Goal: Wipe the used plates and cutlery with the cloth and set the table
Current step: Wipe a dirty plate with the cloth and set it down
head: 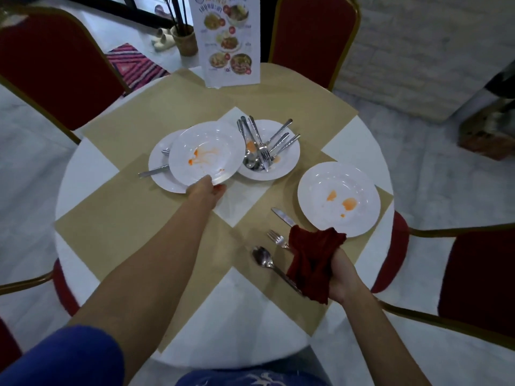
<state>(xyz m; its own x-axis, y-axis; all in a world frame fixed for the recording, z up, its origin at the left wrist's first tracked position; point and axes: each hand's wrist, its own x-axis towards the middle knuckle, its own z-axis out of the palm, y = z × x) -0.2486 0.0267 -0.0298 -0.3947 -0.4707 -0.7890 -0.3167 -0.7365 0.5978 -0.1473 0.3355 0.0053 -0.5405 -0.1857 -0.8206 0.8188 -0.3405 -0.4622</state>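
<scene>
Red cloth: bunched in my right hand.
Smeared plate: my left hand pinches its near rim — overlapping a second plate.
Risk: thin rim grip — it could slip and clatter.

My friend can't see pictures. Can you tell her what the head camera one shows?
A person's left hand grips the rim of a sauce-smeared plate while the right hand holds a red cloth, above a round table. A second plate holds a heap of cutlery, a stained plate sits at the right, and a knife, fork and spoon lie by the cloth.
</scene>
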